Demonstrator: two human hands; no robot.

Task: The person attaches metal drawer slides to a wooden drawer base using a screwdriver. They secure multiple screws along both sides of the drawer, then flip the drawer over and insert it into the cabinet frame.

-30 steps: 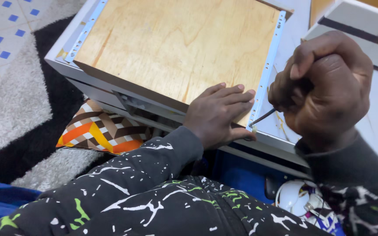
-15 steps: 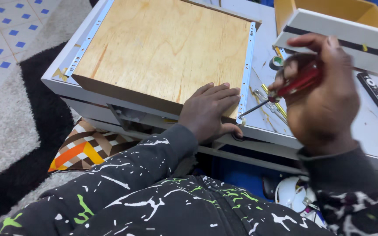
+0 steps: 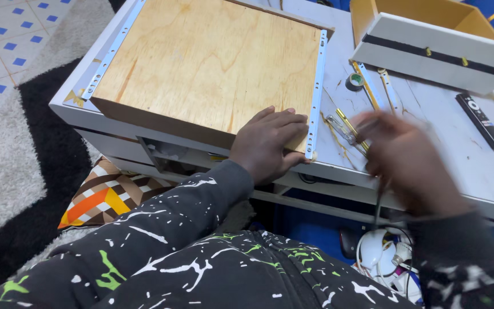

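An upturned white drawer with a plywood bottom [image 3: 201,63] lies on the white table [image 3: 487,171]. My left hand [image 3: 270,143] rests flat on the near right corner of the plywood, fingers touching the white slide rail [image 3: 317,86]. Just right of that rail, my right hand [image 3: 407,160] is motion-blurred above the table's front edge. Its fingers look curled, and a thin dark screwdriver shaft [image 3: 378,209] points down from it. A clear-handled tool [image 3: 338,125] lies on the table between the two hands.
A second drawer [image 3: 435,51] with a white front stands at the back right, a black remote [image 3: 481,120] beside it. A tape roll [image 3: 354,82] and loose rails [image 3: 373,91] lie near. A patterned cushion [image 3: 110,194] and a rug [image 3: 18,171] lie below left.
My right hand has dropped from in front of the camera toward the table edge, and the screwdriver now points down. The left hand stays on the plywood corner. The view shifted right.
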